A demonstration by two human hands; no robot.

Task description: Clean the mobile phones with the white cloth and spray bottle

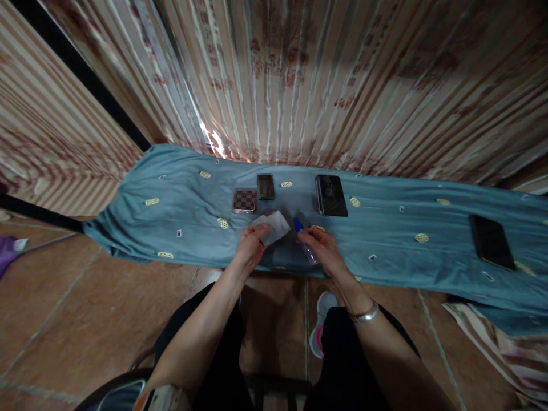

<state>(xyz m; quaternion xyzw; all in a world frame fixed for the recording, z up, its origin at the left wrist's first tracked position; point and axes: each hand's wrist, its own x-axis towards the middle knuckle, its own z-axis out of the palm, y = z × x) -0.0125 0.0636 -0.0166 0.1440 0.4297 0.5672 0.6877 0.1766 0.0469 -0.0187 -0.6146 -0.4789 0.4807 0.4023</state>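
White cloth (274, 226) is pinched in the left hand (250, 247); the right hand (322, 248) fingers wrap a small bottle (305, 242), whose spray could miss onto the bedsheet (180, 211) beyond the fingertips.

Left hand (250, 246) on white cloth (272, 226), right hand (322, 246) around spray bottle (305, 244).

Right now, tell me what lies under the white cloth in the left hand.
Under the white cloth shows only the blue patterned bedsheet. The left hand grips its near edge; whatever the cloth covers is hidden. The right hand holds a small spray bottle beside it.
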